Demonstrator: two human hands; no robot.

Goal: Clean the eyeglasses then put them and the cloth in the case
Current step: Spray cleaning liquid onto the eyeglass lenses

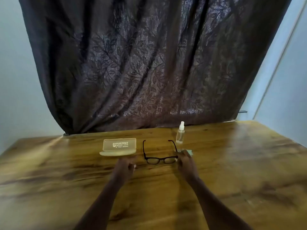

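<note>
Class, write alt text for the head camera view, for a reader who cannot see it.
A person's right hand touches the corner of black glasses lying open on a wooden table, while the left hand is just short of them. An open clear case sits to their left, a spray bottle and pale cloth to their right, before a dark curtain.

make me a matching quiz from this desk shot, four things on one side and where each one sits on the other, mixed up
Things
1. case
2. eyeglasses
3. spray bottle
4. cloth

Places
A. standing upright near the curtain, behind the right temple arm
B. open on the table, left of the frames
C. partly hidden behind the right hand
D. between the two hands, temple arms unfolded and pointing away from the person

Pairs: 1-B, 2-D, 3-A, 4-C
</note>
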